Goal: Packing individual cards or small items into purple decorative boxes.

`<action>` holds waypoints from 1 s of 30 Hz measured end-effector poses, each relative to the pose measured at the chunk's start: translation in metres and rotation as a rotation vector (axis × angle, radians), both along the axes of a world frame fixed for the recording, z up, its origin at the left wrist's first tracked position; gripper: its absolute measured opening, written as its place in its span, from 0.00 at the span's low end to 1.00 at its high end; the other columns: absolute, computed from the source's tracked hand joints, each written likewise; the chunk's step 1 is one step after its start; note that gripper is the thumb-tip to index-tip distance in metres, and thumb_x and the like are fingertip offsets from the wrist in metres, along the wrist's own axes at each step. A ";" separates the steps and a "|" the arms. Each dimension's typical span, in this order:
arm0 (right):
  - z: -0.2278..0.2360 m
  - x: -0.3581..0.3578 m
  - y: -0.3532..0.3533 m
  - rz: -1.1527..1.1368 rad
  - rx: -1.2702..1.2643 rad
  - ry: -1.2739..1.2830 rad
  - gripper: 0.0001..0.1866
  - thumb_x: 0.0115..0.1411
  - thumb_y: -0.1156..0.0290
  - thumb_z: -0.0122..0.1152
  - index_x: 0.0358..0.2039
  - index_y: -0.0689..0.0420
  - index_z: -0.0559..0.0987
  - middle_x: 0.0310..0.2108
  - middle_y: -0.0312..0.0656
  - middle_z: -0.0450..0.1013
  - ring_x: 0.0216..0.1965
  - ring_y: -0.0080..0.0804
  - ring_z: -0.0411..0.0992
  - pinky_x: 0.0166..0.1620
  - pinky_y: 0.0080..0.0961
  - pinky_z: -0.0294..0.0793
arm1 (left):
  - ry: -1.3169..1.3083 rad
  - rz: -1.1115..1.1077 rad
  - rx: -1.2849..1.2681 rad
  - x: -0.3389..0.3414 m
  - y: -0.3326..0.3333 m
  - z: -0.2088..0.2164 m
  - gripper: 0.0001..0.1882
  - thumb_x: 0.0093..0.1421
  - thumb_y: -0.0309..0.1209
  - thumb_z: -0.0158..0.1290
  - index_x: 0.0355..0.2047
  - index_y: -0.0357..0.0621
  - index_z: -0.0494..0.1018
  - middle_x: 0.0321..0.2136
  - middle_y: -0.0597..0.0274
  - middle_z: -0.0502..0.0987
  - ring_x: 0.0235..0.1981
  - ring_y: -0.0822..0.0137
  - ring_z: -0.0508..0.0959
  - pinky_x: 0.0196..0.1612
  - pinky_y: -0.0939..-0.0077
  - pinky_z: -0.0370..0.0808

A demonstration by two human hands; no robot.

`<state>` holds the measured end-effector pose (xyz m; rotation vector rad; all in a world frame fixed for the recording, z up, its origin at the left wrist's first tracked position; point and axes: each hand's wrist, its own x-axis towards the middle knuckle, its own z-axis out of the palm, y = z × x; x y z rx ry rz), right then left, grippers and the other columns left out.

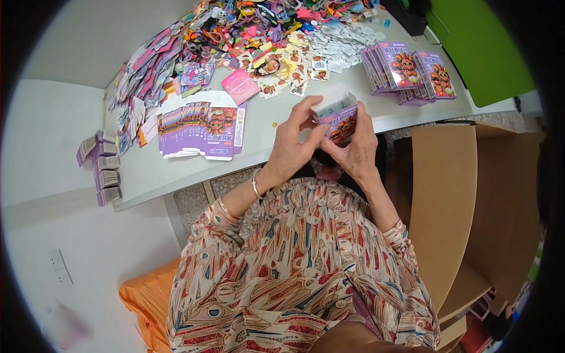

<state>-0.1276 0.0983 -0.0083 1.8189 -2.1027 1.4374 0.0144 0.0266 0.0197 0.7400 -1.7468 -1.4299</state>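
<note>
Patterned cloth (pixel 294 259) is seen closest, spread below both hands and drawn over the forearms. Beyond them a pale table (pixel 259 129) is set, its near edge passed by the wrists. To the right of the right hand, a brown carton (pixel 444 194) is placed with its flaps spread; farther off on that side, a green panel (pixel 482 53) is seen. Well behind the left hand, toward the lower left, an orange bag (pixel 156 294) is partly covered by the cloth. Past the fingertips, trinkets (pixel 271 29) are heaped along the far side, with pink and purple cards (pixel 150 70) piled at their left. Purple boxes (pixel 403 70) are stacked beyond the right hand, to its right; flat boxes (pixel 188 129) are fanned out left of the left hand.

One small purple box (pixel 341 125) is held between the left hand (pixel 294 138) and the right hand (pixel 359 147), both closed around its sides, thumbs pressed near its lower edge, its open end turned up. A pink packet (pixel 240 86) is laid beyond the left hand, to its left. Around the left wrist a bangle (pixel 255 183) is worn.
</note>
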 end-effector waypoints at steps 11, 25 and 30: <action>0.015 -0.013 -0.008 -0.115 0.271 -0.048 0.39 0.46 0.63 0.66 0.57 0.61 0.60 0.40 0.53 0.70 0.41 0.51 0.71 0.41 0.40 0.73 | -0.701 0.093 -1.007 0.010 -0.154 -0.018 0.15 0.52 0.33 0.58 0.39 0.42 0.75 0.39 0.52 0.75 0.42 0.55 0.73 0.45 0.64 0.70; 0.011 -0.014 -0.010 -0.102 0.315 -0.004 0.42 0.45 0.61 0.65 0.57 0.65 0.59 0.36 0.51 0.68 0.39 0.49 0.70 0.39 0.41 0.72 | -0.609 0.060 -0.777 0.015 -0.216 -0.004 0.09 0.58 0.31 0.53 0.29 0.35 0.72 0.28 0.53 0.76 0.28 0.56 0.76 0.32 0.65 0.71; 0.016 -0.012 -0.011 -0.087 0.333 -0.017 0.42 0.45 0.61 0.65 0.57 0.66 0.59 0.37 0.53 0.69 0.40 0.50 0.70 0.40 0.42 0.72 | -0.720 0.045 -1.269 0.027 -0.226 -0.040 0.08 0.56 0.30 0.53 0.28 0.36 0.73 0.28 0.53 0.76 0.30 0.56 0.76 0.35 0.64 0.72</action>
